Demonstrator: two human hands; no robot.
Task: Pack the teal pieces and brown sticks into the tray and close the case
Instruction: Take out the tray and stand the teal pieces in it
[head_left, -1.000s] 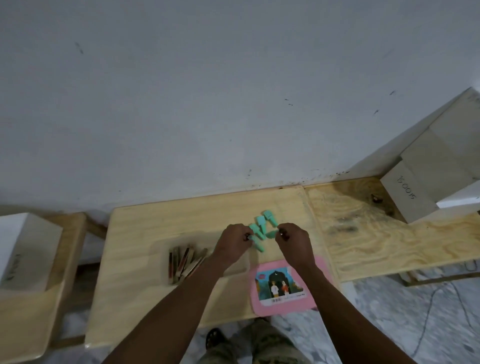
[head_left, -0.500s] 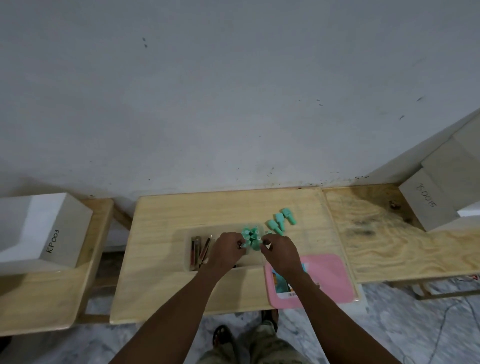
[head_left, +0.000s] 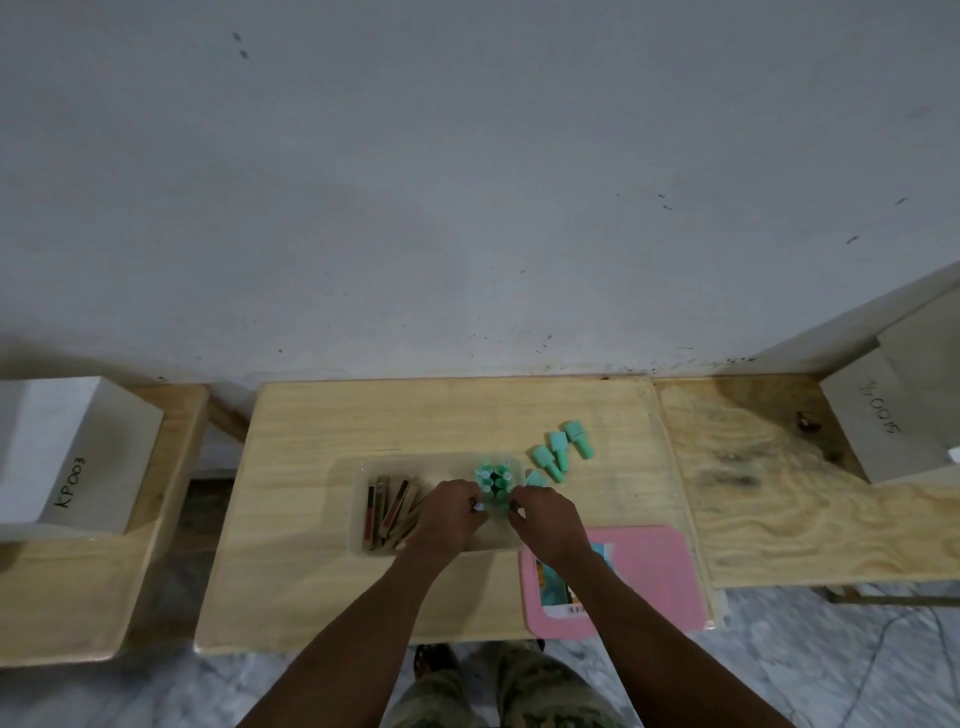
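A clear plastic tray (head_left: 358, 525) lies on the middle wooden table. Several brown sticks (head_left: 387, 509) lie in its left half. A cluster of teal pieces (head_left: 493, 478) stands upright in its right half. My left hand (head_left: 449, 514) and my right hand (head_left: 545, 522) pinch the near side of that cluster from either side. Three more teal pieces (head_left: 558, 452) lie on the table beyond the tray's right end, and a further one (head_left: 535, 478) shows just above my right hand. The pink case lid (head_left: 649, 571) lies flat at the front right, partly under my right forearm.
A white box marked KP003 (head_left: 78, 462) sits on the left bench. A grey box (head_left: 883, 431) stands on the right plywood board (head_left: 779, 493). The wall runs along the tables' far edge. The person's legs and marble floor show below the front edge.
Both hands carried a bunch of teal pieces from the loose pile leftward into the tray's right half and now hold it upright there. The camera view shifted right, then steadied.
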